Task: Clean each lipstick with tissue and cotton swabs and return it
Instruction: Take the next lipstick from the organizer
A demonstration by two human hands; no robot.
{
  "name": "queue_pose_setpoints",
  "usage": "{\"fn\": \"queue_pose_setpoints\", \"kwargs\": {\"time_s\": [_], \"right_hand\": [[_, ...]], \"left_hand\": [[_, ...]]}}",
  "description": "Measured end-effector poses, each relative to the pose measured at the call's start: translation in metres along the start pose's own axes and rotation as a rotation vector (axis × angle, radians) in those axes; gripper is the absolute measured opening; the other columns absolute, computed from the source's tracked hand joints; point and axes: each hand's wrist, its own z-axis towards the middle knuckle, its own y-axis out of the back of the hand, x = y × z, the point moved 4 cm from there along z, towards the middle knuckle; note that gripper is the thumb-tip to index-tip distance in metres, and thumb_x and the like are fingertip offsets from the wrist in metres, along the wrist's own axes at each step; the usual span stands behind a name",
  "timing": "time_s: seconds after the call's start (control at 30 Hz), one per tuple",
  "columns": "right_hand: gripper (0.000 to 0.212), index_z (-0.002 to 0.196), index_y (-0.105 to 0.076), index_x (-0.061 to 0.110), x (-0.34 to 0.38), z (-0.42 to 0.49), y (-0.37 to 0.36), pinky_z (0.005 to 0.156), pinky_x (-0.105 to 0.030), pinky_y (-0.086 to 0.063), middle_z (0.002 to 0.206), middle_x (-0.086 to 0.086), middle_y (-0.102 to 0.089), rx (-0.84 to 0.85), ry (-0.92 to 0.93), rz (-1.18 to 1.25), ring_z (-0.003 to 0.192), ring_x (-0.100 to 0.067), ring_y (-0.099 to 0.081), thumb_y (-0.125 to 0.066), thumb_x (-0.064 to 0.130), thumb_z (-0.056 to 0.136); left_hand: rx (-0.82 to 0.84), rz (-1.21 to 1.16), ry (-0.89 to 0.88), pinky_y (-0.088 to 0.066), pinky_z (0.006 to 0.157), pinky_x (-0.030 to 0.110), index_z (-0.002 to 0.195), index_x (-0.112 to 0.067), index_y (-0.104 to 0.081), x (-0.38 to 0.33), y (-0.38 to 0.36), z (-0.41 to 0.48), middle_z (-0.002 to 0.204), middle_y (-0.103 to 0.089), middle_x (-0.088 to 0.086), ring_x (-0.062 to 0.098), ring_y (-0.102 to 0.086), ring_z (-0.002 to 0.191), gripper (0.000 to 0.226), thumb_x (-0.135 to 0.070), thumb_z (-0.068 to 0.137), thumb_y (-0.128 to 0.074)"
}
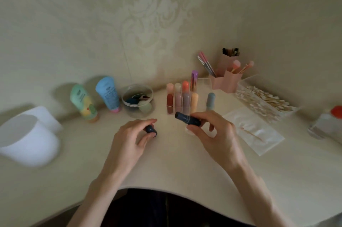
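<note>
Head view. Found dark navy lipstick [187,119] in right grip [216,134], pinched across the barrel between thumb and curled fingers, lying near level above the desk [166,167], free end aimed toward 10 o'clock. Found matching cap [151,130] in left grip [129,137], closed round it with thumb and fingertips, at 9 o'clock of the lipstick and apart from it. Could not confirm an exposed bullet; too blurred.

Judged the lipstick light, stiff and smooth-shelled, hence prone to slip when turned. Presumed a soft waxy core, easily dented or smeared. Advised a hold at the barrel's mid-length, well clear of the open end, with light pressure only when wiping.

Noted clear acrylic organiser [203,83] at 12 o'clock of the grips, stocked with upright cylindrical tubes in red, mauve, peach and pink; judged it the return point. Noted grey-blue tube [210,100] upright toward its 3 o'clock side. Noted flat white tissue [259,139] at 3 o'clock of the right grip, thin and soft, with single swab [251,133] lying on it. Noted clear box of cotton swabs [262,102] at 2 o'clock, beyond the tissue. Logged green squeeze tube [83,102], blue squeeze tube [108,93] and clear jar of sponges [137,99] toward 10 and 11 o'clock, white rounded container [27,139] at 9 o'clock, pink brush holder [225,80] at 1 o'clock.
</note>
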Motion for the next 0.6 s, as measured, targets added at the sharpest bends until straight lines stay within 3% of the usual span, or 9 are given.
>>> {"fn": "queue_pose_setpoints", "kwargs": {"time_s": [0.17,0.27,0.33,0.47,0.53,0.6], "right_hand": [[0.028,0.110,-0.077,0.025,-0.005,-0.003,0.001,0.074,-0.012,-0.042,0.096,0.021,-0.071,0.011,-0.024,-0.014,0.088,-0.003,-0.064,-0.086,0.016,0.085],[0.029,0.111,-0.077,0.027,-0.003,-0.003,-0.001,0.076,-0.015,-0.045,0.097,0.021,-0.071,0.014,-0.019,0.000,0.090,-0.006,-0.066,-0.086,0.016,0.086],[0.030,0.113,-0.077,0.027,0.000,-0.004,-0.002,0.076,-0.019,-0.048,0.097,0.019,-0.072,-0.002,-0.015,0.052,0.089,-0.010,-0.067,-0.086,0.018,0.086],[0.027,0.110,-0.078,0.024,0.008,-0.005,-0.008,0.078,-0.019,-0.050,0.096,0.019,-0.075,0.010,-0.021,0.156,0.086,-0.013,-0.067,-0.087,0.020,0.085],[0.025,0.107,-0.078,0.024,0.011,-0.007,-0.011,0.077,-0.019,-0.049,0.094,0.019,-0.075,0.034,-0.032,0.177,0.084,-0.013,-0.068,-0.087,0.018,0.084],[0.024,0.106,-0.079,0.024,0.011,-0.008,-0.013,0.077,-0.022,-0.050,0.094,0.019,-0.075,0.050,-0.041,0.192,0.083,-0.015,-0.068,-0.087,0.018,0.085]], "left_hand": [[0.025,0.022,-0.020,-0.038,0.087,0.004,0.137,-0.029,-0.065,0.000,-0.008,0.000,0.102,-0.070,-0.018,0.002,-0.062,0.094,0.055,-0.014,0.086,-0.083],[-0.081,-0.017,-0.027,-0.043,0.098,0.018,0.134,-0.022,-0.066,0.000,-0.002,-0.002,0.116,-0.066,-0.008,0.008,-0.060,0.108,0.052,-0.025,0.085,-0.084],[-0.178,-0.055,-0.071,-0.046,0.089,0.021,0.119,-0.017,-0.074,-0.010,0.004,-0.004,0.106,-0.067,-0.004,0.014,-0.062,0.099,0.036,-0.028,0.086,-0.082],[-0.129,-0.493,0.056,-0.044,0.072,0.024,0.109,-0.021,-0.078,-0.038,-0.007,-0.007,0.088,-0.073,-0.002,0.019,-0.058,0.076,0.026,-0.033,0.087,-0.083],[-0.147,-0.711,0.165,-0.050,0.077,0.031,0.103,-0.024,-0.080,-0.046,-0.016,-0.006,0.092,-0.077,0.001,0.023,-0.065,0.080,0.019,-0.031,0.085,-0.084],[-0.177,-0.860,0.259,-0.053,0.079,0.025,0.095,-0.024,-0.081,-0.051,-0.022,-0.005,0.090,-0.078,0.002,0.016,-0.069,0.083,0.014,-0.027,0.082,-0.085]]}}
